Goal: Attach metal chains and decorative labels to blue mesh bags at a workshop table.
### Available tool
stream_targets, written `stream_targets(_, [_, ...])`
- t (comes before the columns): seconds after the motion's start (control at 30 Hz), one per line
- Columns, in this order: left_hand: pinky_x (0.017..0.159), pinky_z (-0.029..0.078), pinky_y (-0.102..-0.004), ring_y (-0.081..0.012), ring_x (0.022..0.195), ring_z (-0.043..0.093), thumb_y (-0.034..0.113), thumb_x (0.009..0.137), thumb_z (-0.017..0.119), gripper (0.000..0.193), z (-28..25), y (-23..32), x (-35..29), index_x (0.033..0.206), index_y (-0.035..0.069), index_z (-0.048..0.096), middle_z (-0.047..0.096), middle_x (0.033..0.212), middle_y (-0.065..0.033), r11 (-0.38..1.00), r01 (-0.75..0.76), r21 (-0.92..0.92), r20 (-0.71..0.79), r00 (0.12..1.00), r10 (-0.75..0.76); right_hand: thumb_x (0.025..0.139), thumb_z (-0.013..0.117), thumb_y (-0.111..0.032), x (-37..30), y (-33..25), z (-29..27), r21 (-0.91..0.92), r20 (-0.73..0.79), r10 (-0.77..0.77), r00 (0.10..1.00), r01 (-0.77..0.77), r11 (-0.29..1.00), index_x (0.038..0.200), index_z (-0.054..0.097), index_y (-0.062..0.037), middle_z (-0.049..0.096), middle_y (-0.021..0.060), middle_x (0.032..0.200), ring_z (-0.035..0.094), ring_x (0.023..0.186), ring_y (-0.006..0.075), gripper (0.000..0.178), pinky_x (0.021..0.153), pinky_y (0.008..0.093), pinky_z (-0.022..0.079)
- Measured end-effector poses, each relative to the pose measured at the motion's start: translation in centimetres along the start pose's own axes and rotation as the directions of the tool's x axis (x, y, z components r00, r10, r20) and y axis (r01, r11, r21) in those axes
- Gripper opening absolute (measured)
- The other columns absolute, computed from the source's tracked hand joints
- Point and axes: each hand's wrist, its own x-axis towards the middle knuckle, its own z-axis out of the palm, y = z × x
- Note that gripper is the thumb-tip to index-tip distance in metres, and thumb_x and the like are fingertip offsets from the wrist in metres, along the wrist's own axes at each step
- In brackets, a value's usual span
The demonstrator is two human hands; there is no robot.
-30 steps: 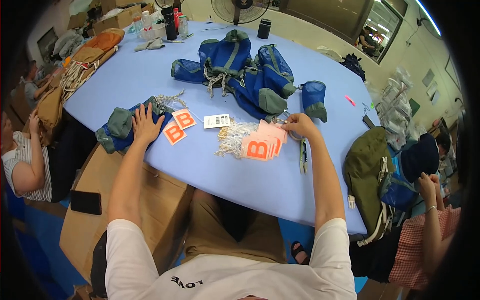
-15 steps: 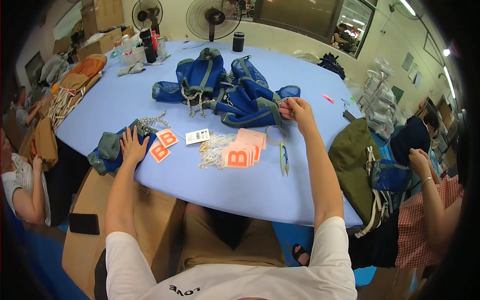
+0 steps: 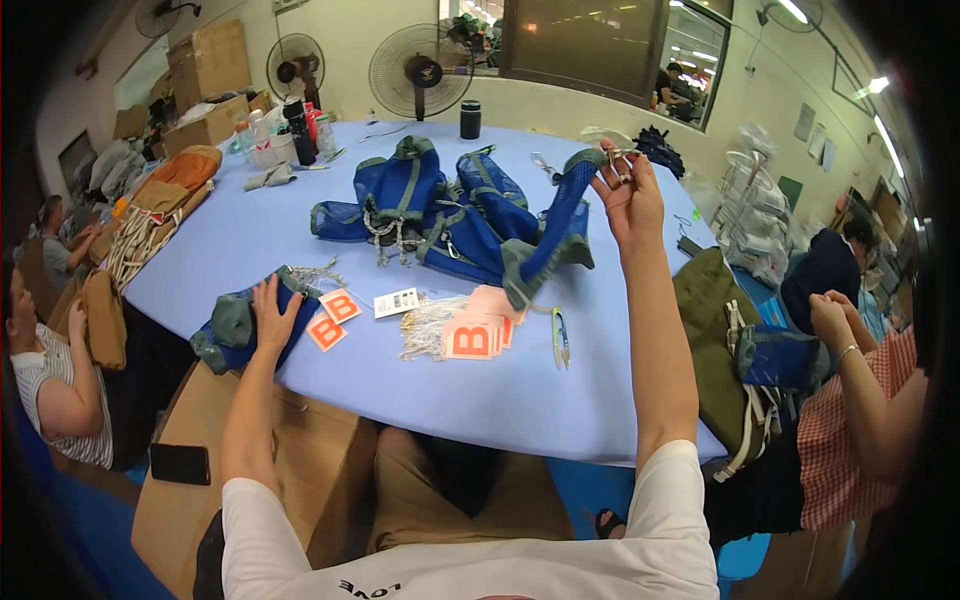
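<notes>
My right hand [image 3: 632, 198], raised over the right side of the table, grips a blue mesh bag [image 3: 562, 215] with grey trim by its cord end. The bag hangs slantwise, its lower end near the orange-lettered cards. My left hand [image 3: 273, 318] lies with fingers spread on another blue and grey bag [image 3: 234, 332] at the table's left edge. Two lettered cards [image 3: 333, 318] rest beside that hand. In front of me are a bunch of white strings [image 3: 425, 328], a stack of lettered cards [image 3: 472, 338], a white label [image 3: 396, 303] and thread snips [image 3: 560, 338].
Several blue bags [image 3: 400, 190] are heaped mid-table. Bottles [image 3: 298, 132] and a black canister [image 3: 470, 119] stand at the back. Brown bags [image 3: 160, 200] lie on the left, an olive bag [image 3: 712, 345] on the right. People work at both sides.
My right hand has risen away from the heap, lifting a blue bag by its cord end. My left hand stays on its bag. The whole view has shifted slightly.
</notes>
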Motion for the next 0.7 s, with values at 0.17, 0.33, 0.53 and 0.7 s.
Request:
stream_targets(0.17, [0.108, 0.02, -0.0432, -0.0354, 0.133, 0.024, 0.026, 0.079, 0.063, 0.059, -2.3, 12.2, -2.1, 0.131, 0.006, 0.043, 0.035, 0.139, -0.018, 0.846, -0.486, -0.22, -0.181, 0.872, 0.454, 0.098, 0.034, -0.025, -3.7, -0.5, 2.2, 0.195, 0.124, 0.069, 0.99, -0.093, 0.976, 0.107, 0.049, -0.0041, 0.053, 0.0229, 0.119, 0.056, 0.105, 0.0339, 0.027, 0.083, 0.0448, 0.051])
stream_targets(0.33, [0.105, 0.026, -0.0359, -0.0214, 0.128, 0.033, 0.018, 0.076, 0.071, 0.073, 0.0, 23.7, -9.2, 0.136, 0.002, 0.031, 0.04, 0.135, -0.0129, 0.194, 0.136, -0.972, 0.197, 0.919, 0.342, 0.098, 0.035, -0.026, -10.0, 3.6, 7.3, 0.291, 0.252, 0.284, 0.925, -0.352, 0.889, 0.104, 0.05, -0.004, 0.055, 0.0235, 0.115, 0.059, 0.1, 0.0343, 0.027, 0.087, 0.0436, 0.049])
stream_targets(0.53, [0.087, 0.045, -0.0296, -0.0147, 0.099, 0.054, 0.001, 0.072, 0.073, 0.055, -6.5, 24.7, -10.0, 0.121, 0.003, 0.048, 0.056, 0.108, -0.0046, 0.443, 0.264, -0.857, 0.375, 0.909, 0.183, 0.096, 0.044, -0.024, -14.8, 4.8, 5.4, 0.066, 0.221, 0.357, 0.908, -0.379, 0.923, 0.097, 0.05, -0.0073, 0.061, 0.0133, 0.098, 0.063, 0.085, 0.0217, 0.018, 0.077, 0.0338, 0.051])
stream_targets(0.7, [0.077, 0.046, -0.0233, -0.0107, 0.088, 0.058, -0.006, 0.069, 0.069, 0.048, -11.8, 21.0, -6.6, 0.113, 0.003, 0.052, 0.061, 0.093, -0.0048, 0.718, -0.206, -0.665, 0.104, 0.926, 0.363, 0.092, 0.052, -0.016, -18.2, 5.2, 0.6, -0.563, 0.14, 0.511, 0.848, -0.356, 0.746, 0.101, 0.063, -0.0037, 0.059, 0.0029, 0.081, 0.056, 0.07, 0.0112, 0.019, 0.068, 0.0246, 0.047])
